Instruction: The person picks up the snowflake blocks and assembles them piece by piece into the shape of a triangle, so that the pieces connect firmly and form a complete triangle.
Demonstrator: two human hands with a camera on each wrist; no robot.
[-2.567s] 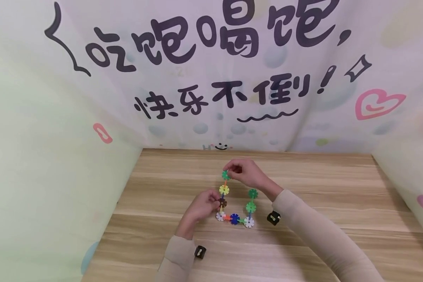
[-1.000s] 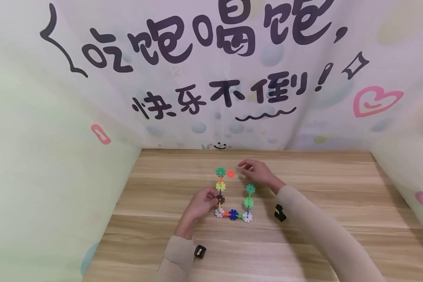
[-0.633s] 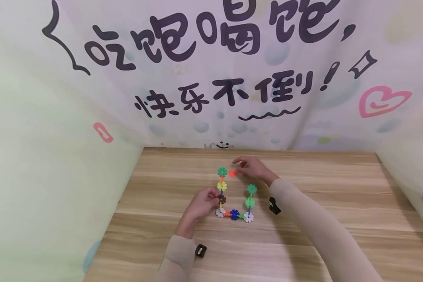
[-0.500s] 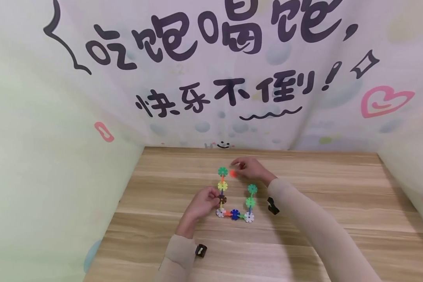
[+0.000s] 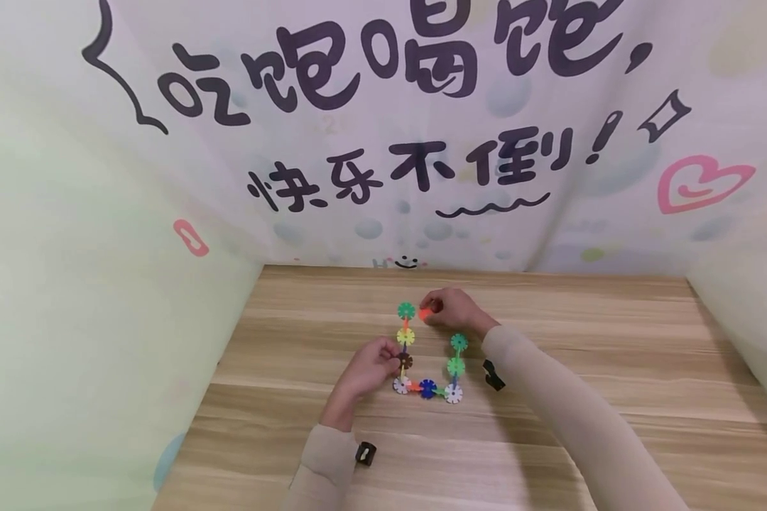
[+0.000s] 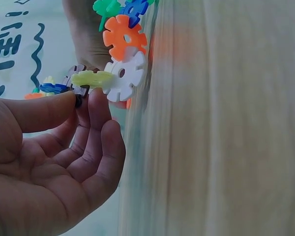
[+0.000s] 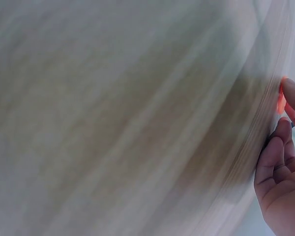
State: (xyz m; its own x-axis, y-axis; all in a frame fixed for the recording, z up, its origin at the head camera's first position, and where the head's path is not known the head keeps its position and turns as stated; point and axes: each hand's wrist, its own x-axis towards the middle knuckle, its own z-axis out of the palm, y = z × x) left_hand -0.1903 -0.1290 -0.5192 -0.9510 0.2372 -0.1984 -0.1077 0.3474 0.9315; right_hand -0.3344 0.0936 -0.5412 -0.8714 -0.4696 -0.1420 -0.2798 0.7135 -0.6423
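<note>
A U-shaped chain of notched plastic snowflake discs lies on the wood-grain table. My left hand (image 5: 372, 367) pinches the brown disc (image 5: 407, 360) on the chain's left side between thumb and fingers. In the left wrist view, a white disc (image 6: 128, 76) and an orange disc (image 6: 123, 37) follow it along the chain. The left side ends in a green disc (image 5: 406, 310), just left of my right hand (image 5: 452, 309). That hand pinches a separate orange-red disc (image 5: 426, 314), partly covered by its fingers; the right wrist view shows the thumb against the orange-red disc (image 7: 281, 98).
The chain's right side ends at another green disc (image 5: 459, 341), below my right hand. Black wrist devices show beside the left sleeve (image 5: 366, 453) and the right sleeve (image 5: 494, 376). A printed curtain (image 5: 332, 234) rises behind the table's far edge.
My right hand let go of the green end disc, drew off to the right, then came back and took hold of the orange-red disc. My left hand has stayed on the brown disc.
</note>
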